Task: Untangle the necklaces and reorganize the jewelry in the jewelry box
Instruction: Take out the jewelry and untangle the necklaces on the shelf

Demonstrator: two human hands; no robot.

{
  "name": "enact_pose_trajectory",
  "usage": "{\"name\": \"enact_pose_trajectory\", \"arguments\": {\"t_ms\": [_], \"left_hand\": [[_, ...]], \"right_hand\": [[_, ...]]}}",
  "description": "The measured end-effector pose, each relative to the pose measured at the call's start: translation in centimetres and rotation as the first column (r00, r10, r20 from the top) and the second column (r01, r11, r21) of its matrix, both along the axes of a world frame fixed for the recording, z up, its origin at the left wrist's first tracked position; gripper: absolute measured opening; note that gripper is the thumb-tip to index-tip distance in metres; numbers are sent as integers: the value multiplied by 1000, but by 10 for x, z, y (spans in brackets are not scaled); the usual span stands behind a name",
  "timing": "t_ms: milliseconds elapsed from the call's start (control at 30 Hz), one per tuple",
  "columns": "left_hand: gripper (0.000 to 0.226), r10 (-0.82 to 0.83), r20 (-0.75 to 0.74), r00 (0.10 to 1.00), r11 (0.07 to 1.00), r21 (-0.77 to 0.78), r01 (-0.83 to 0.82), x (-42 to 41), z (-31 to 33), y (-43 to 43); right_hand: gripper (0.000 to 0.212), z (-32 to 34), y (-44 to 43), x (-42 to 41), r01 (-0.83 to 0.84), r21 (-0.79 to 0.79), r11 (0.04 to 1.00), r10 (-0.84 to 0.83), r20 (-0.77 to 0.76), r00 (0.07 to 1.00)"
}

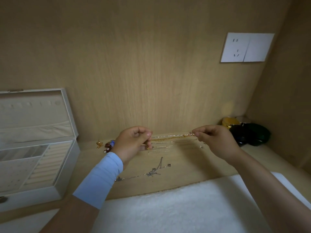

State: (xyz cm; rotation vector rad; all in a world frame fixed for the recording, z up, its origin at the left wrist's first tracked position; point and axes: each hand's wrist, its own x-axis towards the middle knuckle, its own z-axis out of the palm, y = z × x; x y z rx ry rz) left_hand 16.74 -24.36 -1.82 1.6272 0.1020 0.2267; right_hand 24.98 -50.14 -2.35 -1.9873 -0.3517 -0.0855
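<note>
Gold necklace (170, 137) runs left-right, pulled taut, left hand (134, 140) and right hand (213, 140) pinching opposite ends; jewelry box (67, 148) sits off left.

so the jewelry box (33, 198) sits open at the far left of the shelf (193, 165), small pieces (107, 145) just right of it, a chain (171, 137) strung between left hand (134, 140) and right hand (215, 140), a tangled necklace (152, 172) lying nearer me, jars (244, 132) in the back right corner, cloth (176, 207) along the near edge
</note>
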Motion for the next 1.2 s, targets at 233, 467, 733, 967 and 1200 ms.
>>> {"name": "enact_pose_trajectory", "arguments": {"t_ms": [233, 467, 733, 967, 1200], "left_hand": [[13, 38, -22, 999, 860, 509, -22, 25, -19, -1], [13, -54, -34, 998, 592, 804, 59, 40, -38, 6], [22, -127, -49, 991, 320, 943, 88, 38, -58, 11], [54, -218, -178, 960, 261, 937, 233, 4, -63, 11], [108, -202, -364, 909, 82, 919, 386, -15, -62, 11]], "right_hand": [[11, -12, -20, 14, 59, 25, 998, -59, -15, 998], [18, -51, -15, 23, 134, -306, 942, -106, 106, 989], [19, -54, -15, 21, 177, -718, 673, 81, 310, 947], [33, -52, -8, 0, 96, -878, 469, 266, 244, 933], [84, -51, -12, -28, -277, -860, 428, 255, -179, 950]]}}
